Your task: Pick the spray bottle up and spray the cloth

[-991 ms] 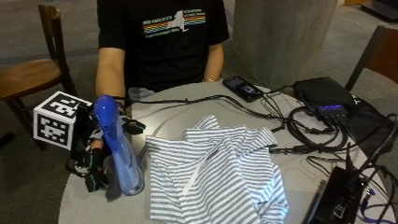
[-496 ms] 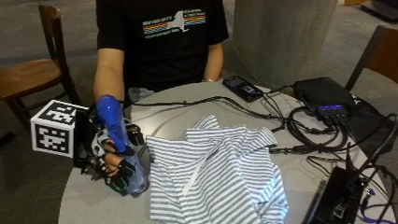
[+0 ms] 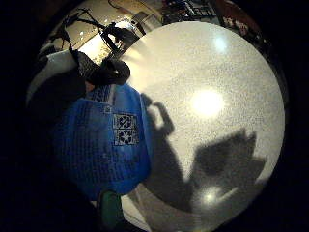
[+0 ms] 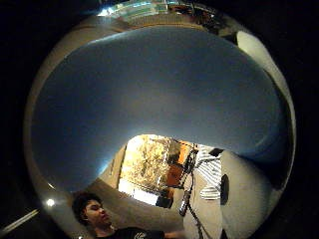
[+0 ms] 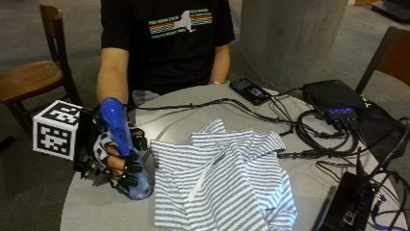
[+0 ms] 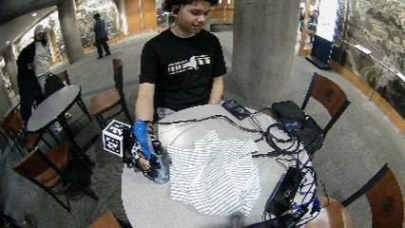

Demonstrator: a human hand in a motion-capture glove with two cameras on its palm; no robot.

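Note:
My gloved right hand is at the left edge of the round table, fingers curled round a translucent spray bottle with a blue label. The bottle is tilted, its lower end at the tabletop just left of the cloth. The striped grey-and-white cloth lies crumpled in the middle of the table. In the little finger side palm view the bottle's blue label sits close over the speckled tabletop. The bottle fills most of the thumb side palm view, with the cloth beyond it. The wide outside view shows the hand beside the cloth.
Black cables cross the table's far and right side. A phone and a black box lie at the back, and a dark flat device at the right front. A wooden chair stands to the left.
The hand has moved down along the bottle toward the table's front and its fingers have curled round it. The bottle has tilted up from lying flat. The cloth has not moved.

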